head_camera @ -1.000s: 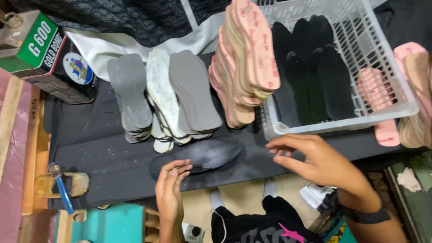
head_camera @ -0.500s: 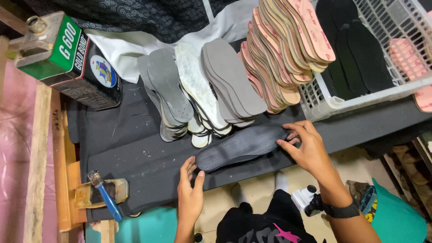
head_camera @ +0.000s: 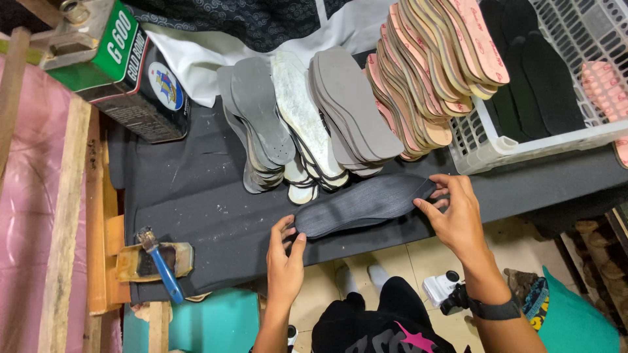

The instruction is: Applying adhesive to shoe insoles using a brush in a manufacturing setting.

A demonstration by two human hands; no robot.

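Both hands grasp one dark insole at its ends.
The left hand [head_camera: 286, 261] pinches the heel, the right hand [head_camera: 456, 210] the toe; the dark insole [head_camera: 360, 204] lies on the black mat [head_camera: 196, 202], just before the grey insole stacks [head_camera: 307, 117].

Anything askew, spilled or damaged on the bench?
Nothing spilled or broken. Two oddities: the pink insole stack leans hard against the white basket, fanned out rather than squared. The blue-handled brush rests on a glue-stained block at the mat's edge. Left hand and right hand hold the dark insole flat.
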